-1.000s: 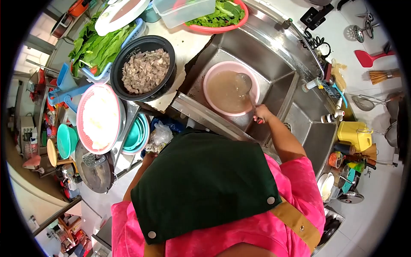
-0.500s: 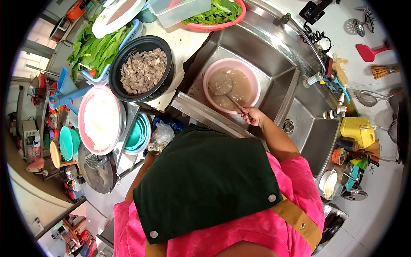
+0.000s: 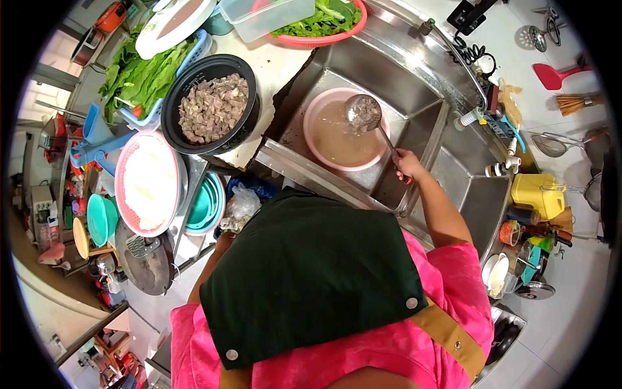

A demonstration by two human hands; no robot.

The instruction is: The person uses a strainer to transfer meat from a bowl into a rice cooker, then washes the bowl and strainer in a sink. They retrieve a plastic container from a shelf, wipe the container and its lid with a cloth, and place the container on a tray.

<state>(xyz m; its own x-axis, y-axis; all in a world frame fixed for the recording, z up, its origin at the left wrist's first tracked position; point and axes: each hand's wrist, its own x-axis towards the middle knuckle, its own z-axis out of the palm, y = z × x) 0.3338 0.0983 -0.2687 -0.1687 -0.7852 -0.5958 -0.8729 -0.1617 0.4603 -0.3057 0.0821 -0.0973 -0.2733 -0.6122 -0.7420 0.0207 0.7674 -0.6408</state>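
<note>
**Right hand (image 3: 407, 165) holds a loaded, long-handled metal ladle (image 3: 363, 113) above the round pink basin (image 3: 310, 129)**

Its fingers wrap the handle; the left hand (image 3: 225, 240), left of the basin, is mostly hidden, its state unclear. A slack grip or tilt near the rim could spill brownish bits into the steel sink (image 3: 414, 133). Half a second earlier, the ladle is at the basin's left side.

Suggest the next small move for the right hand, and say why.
I'd have the right hand keep the ladle level and let it drip briefly over the pink basin. Its bowl seems to hold small, wet pieces above cloudy water, and sits toward the basin's far right side, so tilting or swinging it wide could spill some into the sink.
</note>
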